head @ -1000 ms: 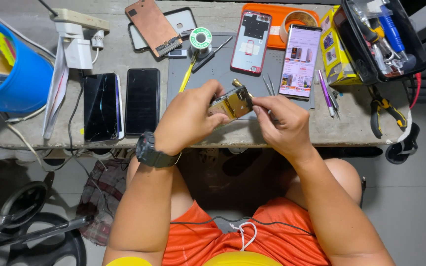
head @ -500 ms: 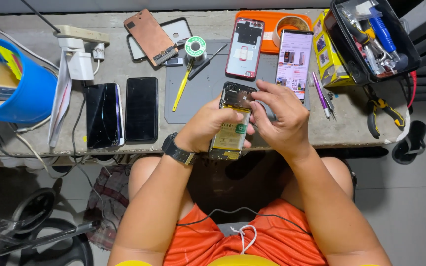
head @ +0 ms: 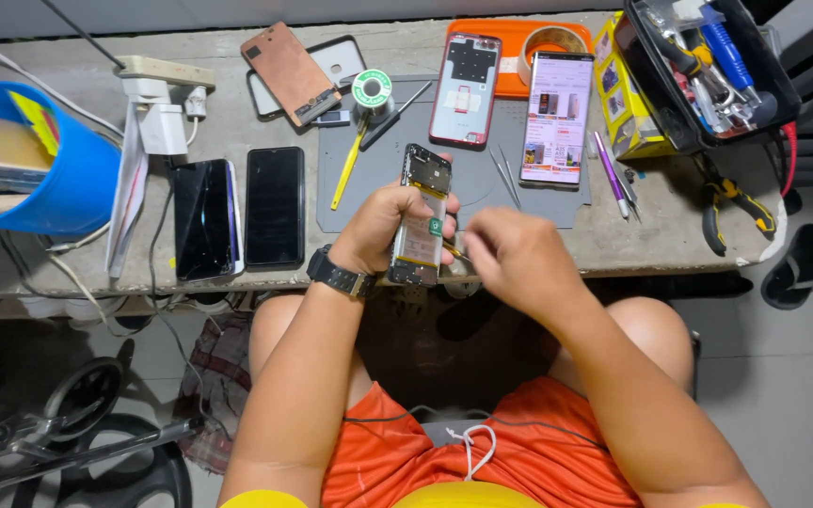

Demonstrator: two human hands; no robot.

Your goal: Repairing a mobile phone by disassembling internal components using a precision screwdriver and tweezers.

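A long grey concrete table (head: 68, 259) runs across the top of the view, crowded with repair gear, and a grey work mat (head: 383, 188) sits at its middle, likely there to keep small parts from scattering. On the far left a blue bucket (head: 72, 183); on the far right, a black tool case (head: 708, 75) lies open within arm's reach. Two dark phones (head: 237, 214) lie face up side by side left of the mat, and a lit phone (head: 557, 118) rests screen-up on its right edge. Now the hands: the left hand (head: 383, 226), watch on its wrist, wraps an opened phone (head: 422, 214) upright just above the mat's near edge, its exposed insides turned towards the camera. The right hand (head: 510, 254) comes in from the side, fingertips pinched at the phone's lower edge; what they pinch is too small to tell.
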